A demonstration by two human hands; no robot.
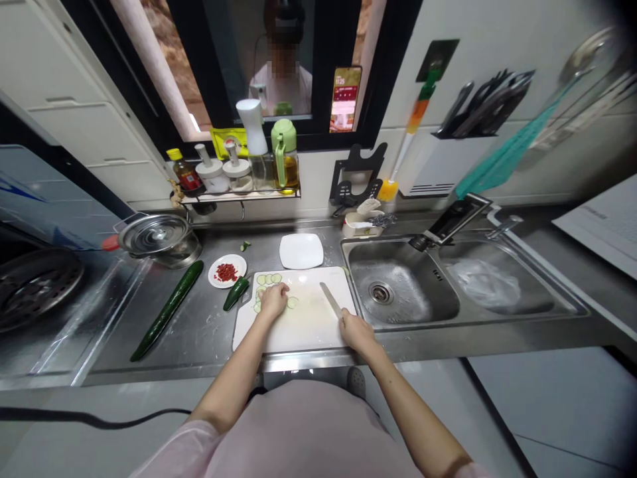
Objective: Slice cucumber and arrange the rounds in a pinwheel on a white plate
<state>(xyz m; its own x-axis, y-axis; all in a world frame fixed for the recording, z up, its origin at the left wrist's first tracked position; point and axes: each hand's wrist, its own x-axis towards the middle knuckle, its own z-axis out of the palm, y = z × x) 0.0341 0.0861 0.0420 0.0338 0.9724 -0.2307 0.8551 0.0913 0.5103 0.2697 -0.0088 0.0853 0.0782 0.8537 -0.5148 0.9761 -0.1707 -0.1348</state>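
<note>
Near the left side of the white cutting board (313,332), my left hand (275,302) rests among thin cucumber slices (269,279) with its fingers curled. What lies under those fingers is hidden. My right hand (357,332) grips a kitchen knife (331,299) by the handle at the board's right edge, its blade pointing away from me over the board. One loose cucumber slice (292,303) lies just right of my left hand. A short cucumber piece (235,294) sits left of the board, and a long whole cucumber (169,309) lies further left.
Behind the board are a white square plate (301,251) and a small plate of chopped red pieces (227,272). A lidded steel pot (159,239) stands back left. To the right is a double sink (403,285). Condiment bottles line a wall rack (249,195).
</note>
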